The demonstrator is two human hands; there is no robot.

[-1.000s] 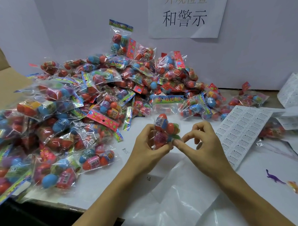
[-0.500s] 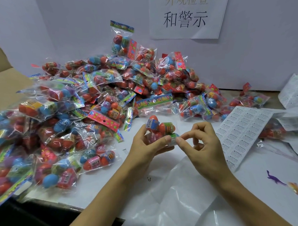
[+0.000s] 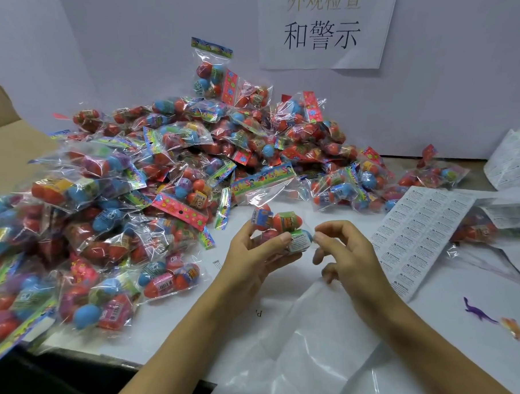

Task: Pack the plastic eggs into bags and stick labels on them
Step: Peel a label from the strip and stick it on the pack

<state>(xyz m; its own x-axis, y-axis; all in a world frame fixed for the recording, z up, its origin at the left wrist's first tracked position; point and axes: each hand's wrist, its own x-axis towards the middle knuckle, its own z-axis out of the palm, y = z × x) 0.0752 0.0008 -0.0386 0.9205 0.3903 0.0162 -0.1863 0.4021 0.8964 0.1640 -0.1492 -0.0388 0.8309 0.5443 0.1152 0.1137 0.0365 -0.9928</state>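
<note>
Heap of packed egg bags [image 3: 151, 183] fills the worktop [image 3: 174, 319] at left. Left hand [image 3: 257, 256] curls round a clear bag of plastic eggs [image 3: 279, 228], held just above the worktop at centre; a white warning label [image 3: 299, 242] sits on its lower right side. Right hand [image 3: 346, 252] pinches thumb to forefinger at the label's right edge, touching the bag. Judgement: label wants pressing flat, smoothing outward so no corner lifts on the crinkly film. Label sheet [image 3: 418, 237] lies just right.
</note>
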